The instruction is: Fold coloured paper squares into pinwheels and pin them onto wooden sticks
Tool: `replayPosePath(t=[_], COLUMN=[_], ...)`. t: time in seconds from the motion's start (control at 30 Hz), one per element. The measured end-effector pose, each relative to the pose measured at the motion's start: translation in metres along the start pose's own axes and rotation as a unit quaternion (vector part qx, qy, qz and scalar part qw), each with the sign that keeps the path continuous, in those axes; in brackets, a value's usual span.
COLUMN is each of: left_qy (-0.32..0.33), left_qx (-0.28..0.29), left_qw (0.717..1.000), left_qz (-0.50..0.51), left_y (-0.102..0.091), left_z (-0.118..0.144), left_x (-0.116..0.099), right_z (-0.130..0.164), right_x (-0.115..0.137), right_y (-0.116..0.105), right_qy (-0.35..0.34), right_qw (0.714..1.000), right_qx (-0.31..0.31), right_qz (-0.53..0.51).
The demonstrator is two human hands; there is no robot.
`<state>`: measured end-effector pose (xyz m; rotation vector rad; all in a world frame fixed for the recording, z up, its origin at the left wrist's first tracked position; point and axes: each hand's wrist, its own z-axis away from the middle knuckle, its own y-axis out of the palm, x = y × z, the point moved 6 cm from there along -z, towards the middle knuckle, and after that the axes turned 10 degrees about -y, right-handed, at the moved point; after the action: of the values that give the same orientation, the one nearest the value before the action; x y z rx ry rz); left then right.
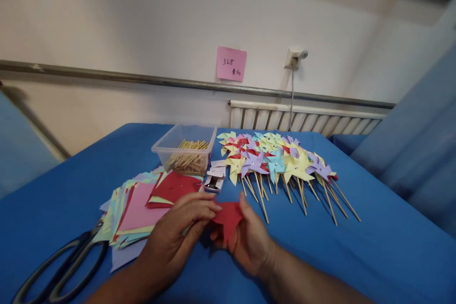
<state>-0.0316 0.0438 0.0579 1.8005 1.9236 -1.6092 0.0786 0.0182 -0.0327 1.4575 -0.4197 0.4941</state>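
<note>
Both my hands hold one small red piece of paper [230, 217] above the front middle of the blue table. My left hand [181, 228] has its fingers closed on the paper's left edge. On the other side, my right hand [252, 237] grips it, thumb on top and fingers beneath. Part of the paper is hidden by my fingers. To the left of my left hand lies a stack of coloured paper squares [140, 206], with red ones [176, 187] on top. A small open box [214, 182] with dark contents sits just beyond my hands.
A clear plastic tub [185, 152] of wooden sticks stands behind the paper stack. Many finished paper pinwheels [274, 164] on sticks lie at the back right. Large dark-handled scissors [71, 263] rest at front left. A radiator [306, 116] runs along the wall.
</note>
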Motion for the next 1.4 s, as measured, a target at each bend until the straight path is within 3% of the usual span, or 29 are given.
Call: replayPosePath(t=[0.17, 0.3, 0.4, 0.57, 0.67, 0.8, 0.97, 1.1, 1.23, 1.4], left_qy=[-0.004, -0.158, -0.283, -0.416, -0.453, -0.449, -0.442, -0.445, -0.449, -0.447], left_qx=[0.026, -0.031, -0.058, -0.044, -0.011, 0.055, 0.088, 0.091, 0.04, -0.068], left_qw=[1.0, 0.985, 0.937, 0.825, 0.766, 0.732, 0.709, 0.73, 0.766, 0.78], left_qz=[-0.005, 0.061, 0.199, 0.38, 0.456, 0.509, 0.542, 0.511, 0.459, 0.433], left_y=[0.004, 0.0, 0.003, 0.024, 0.037, 0.049, 0.052, 0.053, 0.05, 0.035], left_z=[-0.003, -0.005, -0.004, 0.0, 0.005, 0.01, 0.012, 0.012, 0.013, 0.012], left_x=[0.002, 0.019, 0.034, 0.045, 0.044, 0.038, 0.035, 0.037, 0.048, 0.058], right_z=[-0.003, -0.003, -0.003, -0.002, -0.001, 0.0, 0.001, 0.001, -0.001, -0.003], right_x=[0.013, 0.013, 0.016, 0.019, 0.019, 0.02, 0.022, 0.021, 0.017, 0.014], right_y=[-0.01, -0.01, -0.01, -0.008, -0.006, 0.0, -0.002, -0.008, -0.012, -0.016], right_qy=[-0.087, -0.114, -0.137, -0.151, -0.155, -0.161, -0.171, -0.178, -0.174, -0.159], right_qw=[0.994, 0.99, 0.987, 0.985, 0.984, 0.984, 0.981, 0.977, 0.976, 0.967], right_qx=[-0.07, -0.078, -0.079, -0.079, -0.075, -0.05, -0.053, -0.079, -0.081, -0.063], right_qz=[0.004, 0.018, 0.02, 0.035, 0.043, 0.058, 0.071, 0.089, 0.104, 0.19])
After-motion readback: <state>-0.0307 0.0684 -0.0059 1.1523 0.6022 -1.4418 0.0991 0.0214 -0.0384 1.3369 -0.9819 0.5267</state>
